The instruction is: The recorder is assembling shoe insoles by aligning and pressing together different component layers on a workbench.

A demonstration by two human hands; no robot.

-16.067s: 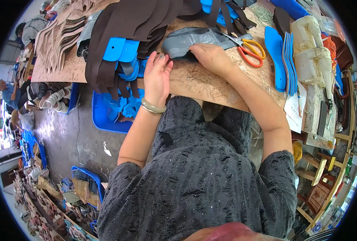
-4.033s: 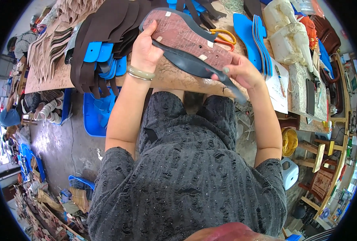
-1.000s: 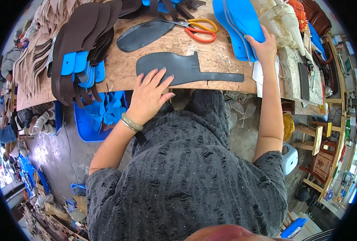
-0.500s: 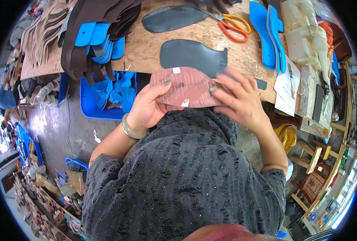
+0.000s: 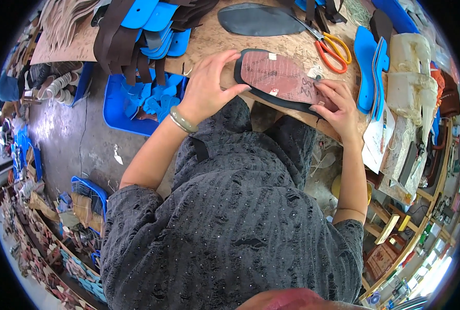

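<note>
A: In the head view, where is the reddish insole board (image 5: 281,75)?
B: Upper middle of the frame, on a dark sheet (image 5: 291,104) that shows along its left and lower edges, by the table's (image 5: 212,40) near side.
A: And the fingers?
B: The left hand's (image 5: 206,89) thumb and fingers spread wide at its left end; the right hand's (image 5: 342,106) sit closer together, holding its right end.
A: Nearby?
B: Scissors (image 5: 332,50) above the right hand, blue soles (image 5: 365,67) at upper right.
</note>
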